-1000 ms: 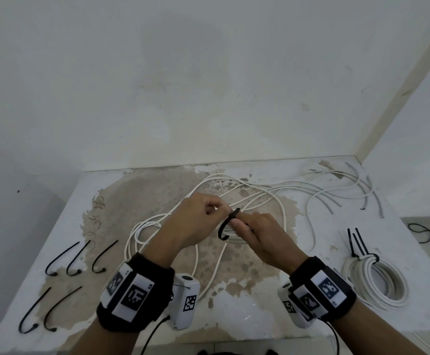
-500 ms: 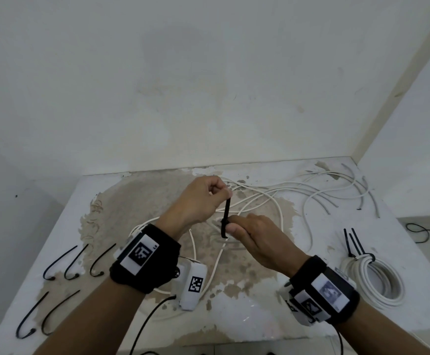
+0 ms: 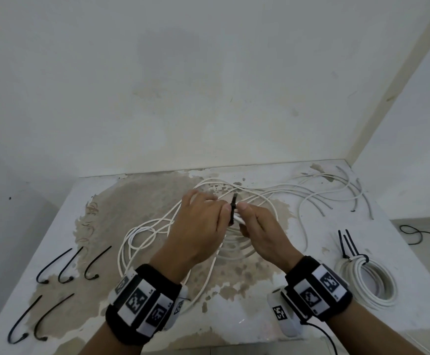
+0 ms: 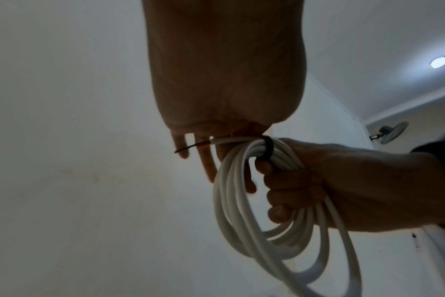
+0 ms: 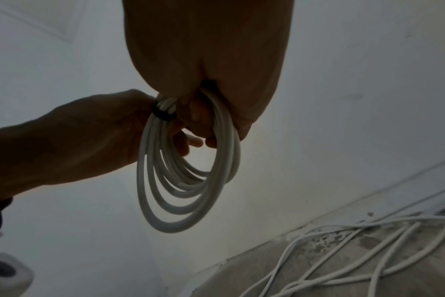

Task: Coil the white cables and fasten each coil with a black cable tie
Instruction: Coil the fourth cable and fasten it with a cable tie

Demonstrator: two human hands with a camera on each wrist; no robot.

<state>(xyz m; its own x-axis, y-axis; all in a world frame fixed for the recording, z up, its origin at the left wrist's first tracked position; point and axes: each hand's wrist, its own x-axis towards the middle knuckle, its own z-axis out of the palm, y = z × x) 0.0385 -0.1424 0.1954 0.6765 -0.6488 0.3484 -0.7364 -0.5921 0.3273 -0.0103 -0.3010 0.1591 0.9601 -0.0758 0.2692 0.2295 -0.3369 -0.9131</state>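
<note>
head view, white coil [image 4: 244, 201] held above the table [image 3: 55, 226] between both hands, gripped in the curled fingers of the right hand [image 3: 262, 234], black tie [image 3: 233, 208] looped round its strands, tie pinched by the left hand [image 3: 198, 226], other fingers straight

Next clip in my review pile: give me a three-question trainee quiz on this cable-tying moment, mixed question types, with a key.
1. True or false: the right hand grips the white cable coil.
2. How many loose black cable ties lie on the table at the person's left? A) three B) five C) seven
3. Fill in: the finished coil at the right is fastened with ___ black ties.

Key
1. True; its fingers curl round the loops while the left hand works the black cable tie wrapped round them.
2. B
3. Two
</note>
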